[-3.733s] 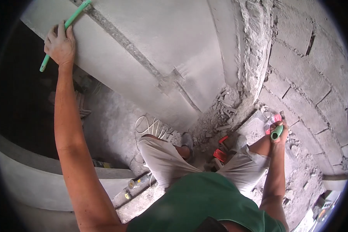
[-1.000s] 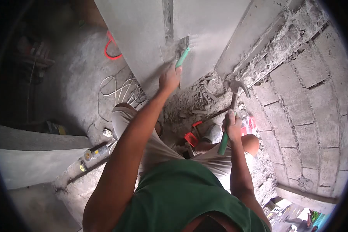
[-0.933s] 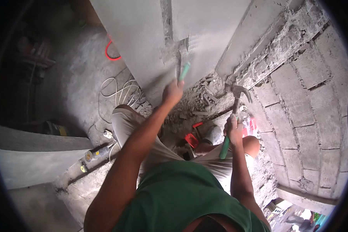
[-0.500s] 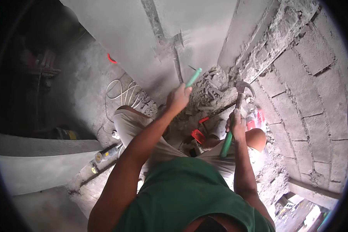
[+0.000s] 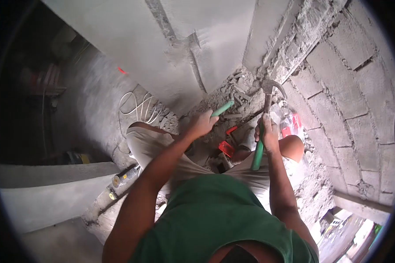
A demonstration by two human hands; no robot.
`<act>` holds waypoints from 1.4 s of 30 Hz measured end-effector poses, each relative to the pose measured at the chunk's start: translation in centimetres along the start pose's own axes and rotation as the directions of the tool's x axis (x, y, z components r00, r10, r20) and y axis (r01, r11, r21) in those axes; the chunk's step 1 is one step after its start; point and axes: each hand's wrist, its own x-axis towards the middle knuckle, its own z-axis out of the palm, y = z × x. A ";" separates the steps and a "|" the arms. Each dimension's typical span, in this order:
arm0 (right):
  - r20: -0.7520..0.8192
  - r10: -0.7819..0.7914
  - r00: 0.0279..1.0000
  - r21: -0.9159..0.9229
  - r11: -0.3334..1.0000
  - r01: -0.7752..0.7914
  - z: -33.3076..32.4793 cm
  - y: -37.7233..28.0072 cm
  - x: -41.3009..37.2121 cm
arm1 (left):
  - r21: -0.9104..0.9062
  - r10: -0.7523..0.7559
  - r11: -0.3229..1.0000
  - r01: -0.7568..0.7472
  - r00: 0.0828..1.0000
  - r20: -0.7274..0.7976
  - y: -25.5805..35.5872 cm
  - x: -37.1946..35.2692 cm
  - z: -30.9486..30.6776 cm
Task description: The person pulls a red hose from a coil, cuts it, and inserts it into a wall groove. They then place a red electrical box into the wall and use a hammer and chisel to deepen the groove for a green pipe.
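My left hand (image 5: pixel 200 124) is closed round a green-handled tool (image 5: pixel 222 108), which points up and to the right above the rubble. The working end of that tool cannot be made out. My right hand (image 5: pixel 268 134) grips a claw hammer (image 5: pixel 267 94) by its green handle, with the metal head upward near the foot of the block wall. Broken rubble (image 5: pixel 239 94) lies between the two tools and the grey plastered wall (image 5: pixel 219 35), which has a groove cut in it.
A white cable (image 5: pixel 138 107) lies coiled on the floor at the left. A red object (image 5: pixel 226 148) sits between my legs. A power tool (image 5: pixel 125 176) lies at the lower left. The block wall (image 5: pixel 338 96) rises on the right.
My left hand has come down with the green-handled tool, away from the plastered wall. My right hand and the hammer have shifted slightly up and left in view. The whole view has tilted a little.
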 end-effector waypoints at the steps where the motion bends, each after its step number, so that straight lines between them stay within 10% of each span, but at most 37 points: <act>1: -0.019 0.022 1.000 -0.018 1.000 -0.022 -0.1 -0.3 -0.2 | -0.079 -0.034 0.996 0.029 0.997 -0.072 -1.4 -0.3 2.0; 6: -0.109 0.117 0.987 0.016 0.993 -0.115 -1.0 1.1 0.2 | -0.263 -0.255 0.932 0.248 0.967 0.010 -7.1 0.7 4.0; 13: -0.118 0.317 0.941 0.303 0.914 -0.270 -1.0 4.3 1.5 | 0.066 -0.273 0.959 0.274 0.962 -0.022 -5.7 1.3 1.1; 23: -0.008 0.111 0.994 0.312 0.944 -0.103 -0.6 5.1 2.8 | 0.370 0.075 0.927 0.063 0.935 -0.347 -6.9 5.8 -4.2; 42: 0.018 0.057 0.998 0.082 0.995 -0.059 0.7 3.8 2.6 | 0.255 -0.010 0.949 0.184 0.829 -0.560 -7.2 7.9 -5.9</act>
